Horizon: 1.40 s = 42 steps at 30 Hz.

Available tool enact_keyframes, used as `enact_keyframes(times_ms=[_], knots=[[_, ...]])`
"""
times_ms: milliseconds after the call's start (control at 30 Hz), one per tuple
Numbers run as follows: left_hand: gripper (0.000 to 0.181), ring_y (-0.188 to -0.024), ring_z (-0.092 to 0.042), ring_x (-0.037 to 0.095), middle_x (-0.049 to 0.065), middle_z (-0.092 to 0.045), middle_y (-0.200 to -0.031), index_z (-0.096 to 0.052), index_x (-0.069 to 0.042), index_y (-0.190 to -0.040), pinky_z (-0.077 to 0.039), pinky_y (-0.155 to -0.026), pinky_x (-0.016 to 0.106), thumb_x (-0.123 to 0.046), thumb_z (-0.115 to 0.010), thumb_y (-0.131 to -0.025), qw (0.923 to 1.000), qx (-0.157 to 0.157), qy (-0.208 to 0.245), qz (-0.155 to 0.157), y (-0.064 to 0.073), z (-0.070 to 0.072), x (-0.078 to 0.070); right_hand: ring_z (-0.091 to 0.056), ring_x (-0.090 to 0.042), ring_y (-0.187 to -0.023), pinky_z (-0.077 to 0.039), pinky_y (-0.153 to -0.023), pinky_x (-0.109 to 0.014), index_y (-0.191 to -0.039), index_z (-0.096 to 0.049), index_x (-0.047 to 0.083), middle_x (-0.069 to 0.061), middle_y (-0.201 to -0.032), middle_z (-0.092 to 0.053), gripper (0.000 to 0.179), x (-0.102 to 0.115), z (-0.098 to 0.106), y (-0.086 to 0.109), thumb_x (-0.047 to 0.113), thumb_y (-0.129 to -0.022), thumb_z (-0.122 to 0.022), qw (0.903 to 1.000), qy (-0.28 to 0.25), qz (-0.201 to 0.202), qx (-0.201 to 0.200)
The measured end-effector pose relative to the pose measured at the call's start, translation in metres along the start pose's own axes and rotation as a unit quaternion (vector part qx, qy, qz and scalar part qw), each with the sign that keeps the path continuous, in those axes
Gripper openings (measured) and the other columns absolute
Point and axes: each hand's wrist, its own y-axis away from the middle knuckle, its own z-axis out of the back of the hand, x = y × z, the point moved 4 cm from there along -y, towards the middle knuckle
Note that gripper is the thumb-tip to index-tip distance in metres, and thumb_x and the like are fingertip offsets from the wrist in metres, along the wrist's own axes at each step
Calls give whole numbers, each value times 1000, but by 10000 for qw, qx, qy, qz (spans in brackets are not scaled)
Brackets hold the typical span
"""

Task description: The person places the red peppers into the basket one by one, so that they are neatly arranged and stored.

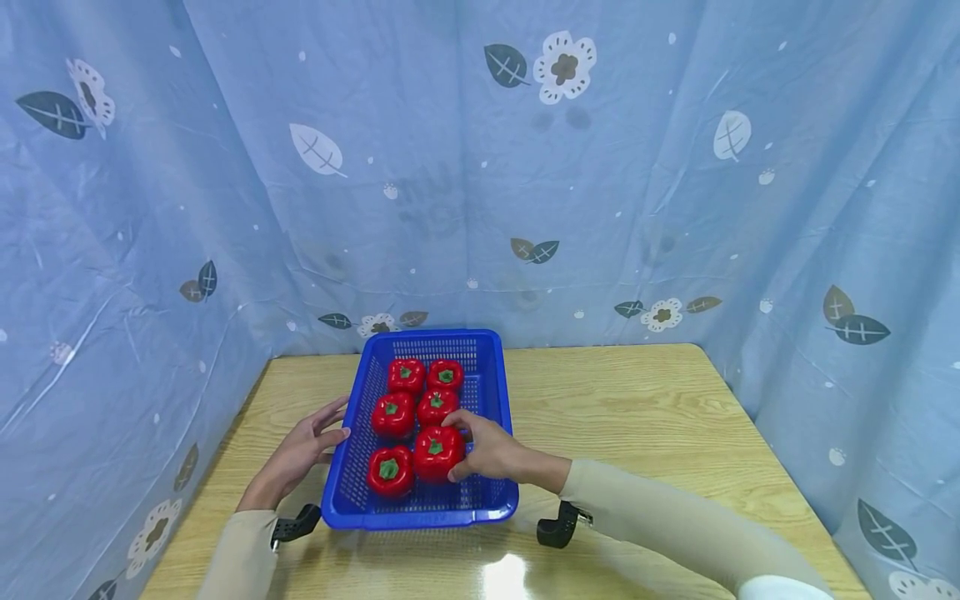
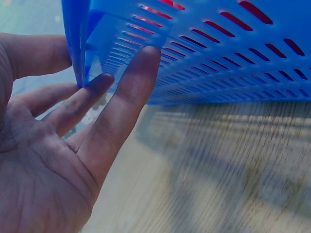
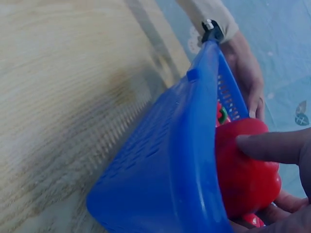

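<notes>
A blue slotted plastic basket (image 1: 420, 522) on the table holds several red bell peppers with green stem tops. My right hand (image 1: 491, 450) reaches over the basket's right side and grips the near right bell pepper (image 1: 437, 458), thumb and fingers on either side. In the right wrist view that pepper (image 3: 245, 174) shows just behind the basket's rim (image 3: 192, 141). At the basket's left wall, my left hand (image 1: 303, 450) holds the rim. The left wrist view shows its thumb over the rim (image 2: 75, 39) and its fingers (image 2: 121, 107) against the outer wall.
The basket stands left of centre on a light wood-grain table (image 1: 615, 417). A blue curtain (image 1: 450, 167) with leaf and flower prints hangs behind the table and along both sides. Each wrist wears a black camera mount (image 1: 557, 527). Light reflects off the near table edge.
</notes>
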Motion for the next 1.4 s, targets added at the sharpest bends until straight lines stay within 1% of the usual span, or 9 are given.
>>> enact_keyframes(times_ms=[200, 433, 600, 767, 967, 1000, 1233, 1267, 1400], knots=[[73, -114, -65, 29, 22, -28, -159, -21, -17, -158, -57, -87, 45, -23, -61, -97, 9999, 88, 30, -48, 1, 0, -2, -54, -31, -122, -49, -99, -50, -123, -55, 17, -11, -131, -58, 68, 2, -4, -4, -2, -65, -86, 9996, -49, -279, -1], [71, -114, -65, 27, 22, -31, -158, -23, -18, -157, -58, -87, 45, -22, -61, -97, 10000, -13, -31, -1, 0, 0, -1, -55, -29, -116, -48, -101, -50, -121, -54, 13, -11, -127, -58, 67, 1, -11, -11, -7, -65, -82, 9984, -240, -498, 65], [70, -118, -63, 32, 19, -32, -158, -26, -21, -156, -57, -89, 46, -23, -62, -96, 9999, -72, -7, 83, -1, 0, 1, -55, -28, -116, -47, -102, -49, -120, -53, 13, -10, -126, -58, 67, -1, -16, -15, -10, -64, -81, 9979, -161, -634, 35], [71, -119, -62, 34, 20, -31, -158, -25, -20, -157, -56, -90, 47, -23, -61, -96, 10000, -69, -32, 49, 0, 0, 1, -55, -27, -114, -47, -102, -48, -117, -53, 14, -9, -122, -60, 68, -1, -18, -18, -12, -61, -81, 9979, 13, -644, 19], [70, -120, -62, 33, 18, -32, -158, -26, -22, -156, -57, -90, 46, -24, -62, -96, 9999, -110, -43, 105, -1, 1, 0, -56, -24, -104, -50, -94, -43, -117, -52, 13, -10, -116, -63, 72, -2, -19, -21, -14, -57, -81, 9976, 221, -650, 33], [71, -120, -61, 34, 19, -31, -158, -25, -21, -157, -57, -90, 46, -24, -61, -96, 9999, -86, -69, 74, -1, 1, -1, -56, -24, -103, -50, -93, -43, -118, -52, 13, -11, -115, -63, 73, -2, -19, -21, -14, -57, -81, 9976, 262, -638, 28], [70, -119, -62, 33, 17, -34, -158, -27, -22, -156, -57, -89, 46, -24, -63, -96, 9998, -155, -70, 104, -2, 1, 0, -56, -24, -107, -50, -94, -43, -122, -53, 14, -12, -120, -63, 76, -1, -18, -22, -12, -56, -82, 9968, 523, -606, -30], [71, -120, -61, 34, 19, -33, -158, -25, -20, -157, -57, -89, 47, -24, -62, -96, 9999, -117, -110, 62, -2, 1, 0, -56, -24, -108, -50, -94, -43, -122, -53, 14, -12, -120, -63, 76, -1, -17, -21, -11, -56, -83, 9967, 538, -601, -36], [71, -119, -62, 32, 20, -32, -158, -26, -20, -156, -57, -89, 46, -24, -62, -96, 9999, -112, -86, 66, -1, 1, 0, -57, -24, -110, -50, -96, -42, -122, -54, 13, -11, -119, -64, 76, 2, -16, -19, -9, -56, -85, 9970, 587, -509, -70]])
